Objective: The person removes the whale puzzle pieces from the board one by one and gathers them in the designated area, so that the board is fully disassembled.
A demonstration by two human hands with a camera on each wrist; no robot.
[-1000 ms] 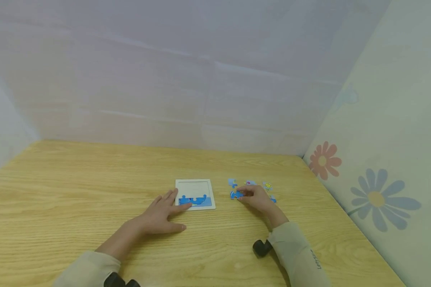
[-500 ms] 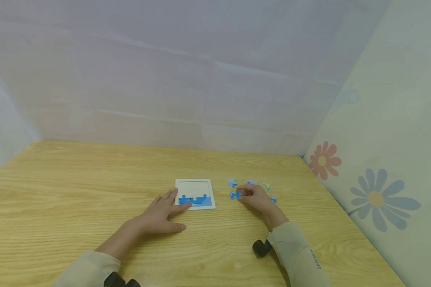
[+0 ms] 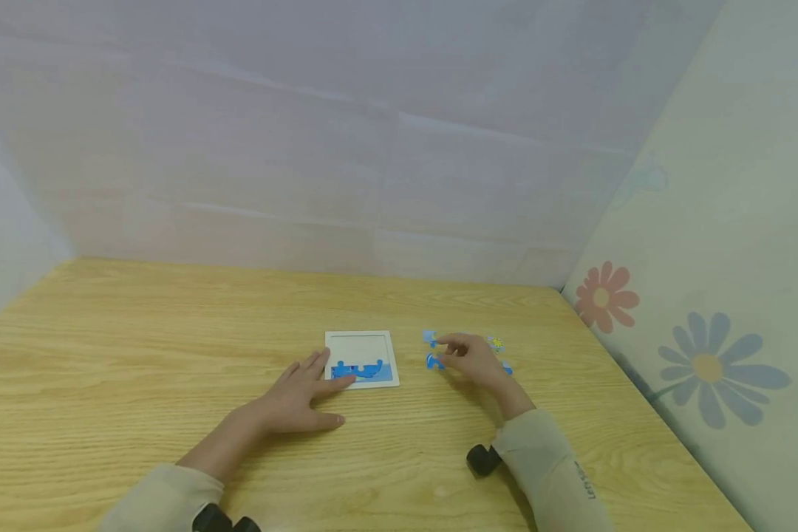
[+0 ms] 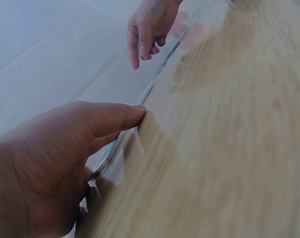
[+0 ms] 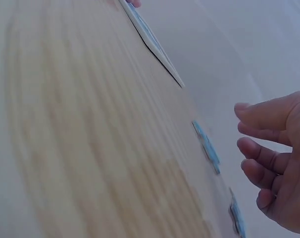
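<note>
My left hand [image 3: 295, 399] rests with spread fingers at the left side and lower edge of a white puzzle frame [image 3: 359, 335]. Blue jigsaw pieces [image 3: 372, 372] fill the frame's bottom row; the upper part shows bare backing. To the right, my right hand [image 3: 475, 362] hovers close over loose pieces, its fingertips beside a blue puzzle piece [image 3: 434, 361]. In the right wrist view, the thumb and fingers of that hand [image 5: 283, 158] are loosely bent with nothing between them. A puzzle piece [image 5: 207, 147] lies flat on the table near them.
Behind the right fingertips lies a light-blue puzzle piece [image 3: 428, 338]. A piece with a yellow sun [image 3: 496, 343] and another blue piece [image 3: 507, 367] lie right of the hand. The wooden table [image 3: 173, 332] meets a pale back wall [image 3: 372, 148] and a flowered side wall [image 3: 738, 222].
My right hand has lifted slightly off the blue puzzle piece, and it now covers the piece behind it. The left hand and the frame have stayed put.
</note>
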